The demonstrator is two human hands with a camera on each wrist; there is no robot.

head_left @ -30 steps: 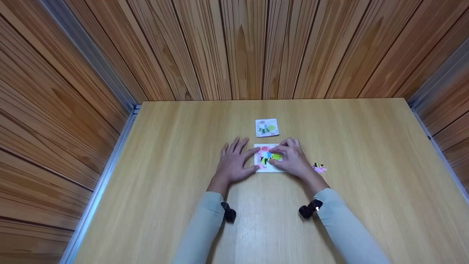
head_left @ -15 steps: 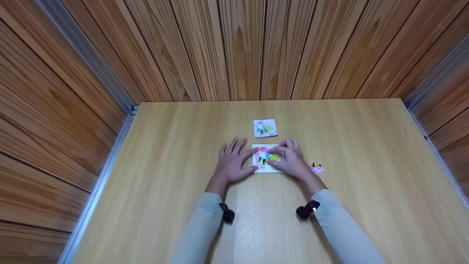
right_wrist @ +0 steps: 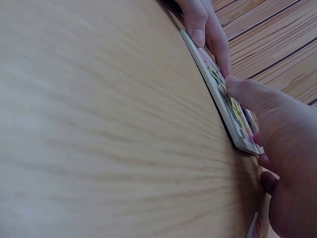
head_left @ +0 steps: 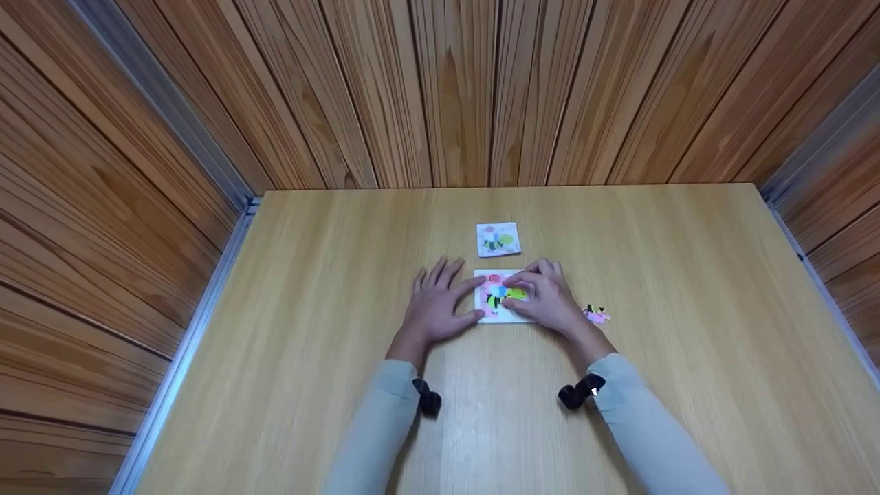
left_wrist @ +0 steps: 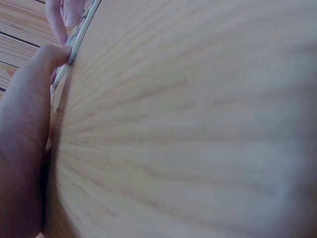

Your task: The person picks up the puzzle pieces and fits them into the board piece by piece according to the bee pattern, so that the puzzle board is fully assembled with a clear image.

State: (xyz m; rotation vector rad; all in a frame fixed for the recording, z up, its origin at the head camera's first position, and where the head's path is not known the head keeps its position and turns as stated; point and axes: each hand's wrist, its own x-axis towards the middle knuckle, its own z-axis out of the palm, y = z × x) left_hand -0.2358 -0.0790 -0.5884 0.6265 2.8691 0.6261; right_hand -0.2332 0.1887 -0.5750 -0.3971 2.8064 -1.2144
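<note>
A white puzzle board [head_left: 505,317] with a bee picture lies flat on the table. My left hand [head_left: 434,311] rests spread at its left side, thumb and index finger touching the edge. Over the board's right part, my right hand [head_left: 550,297] pinches a yellow-green puzzle piece [head_left: 517,293] between thumb and index finger, low on the picture. In the right wrist view the right thumb [right_wrist: 242,89] presses down at the board's face; its other fingers are partly hidden. The left wrist view shows the left thumb [left_wrist: 59,54] against the board's rim.
A picture card [head_left: 498,240] with a similar bee lies behind the board. Several loose pink, yellow and black pieces [head_left: 597,314] lie right of the right wrist. Wood-panelled walls [head_left: 454,96] enclose the table [head_left: 309,309] at the back and sides.
The view shifts slightly. Both hands keep their places on the board, and the yellow-green piece shows no clear movement.
</note>
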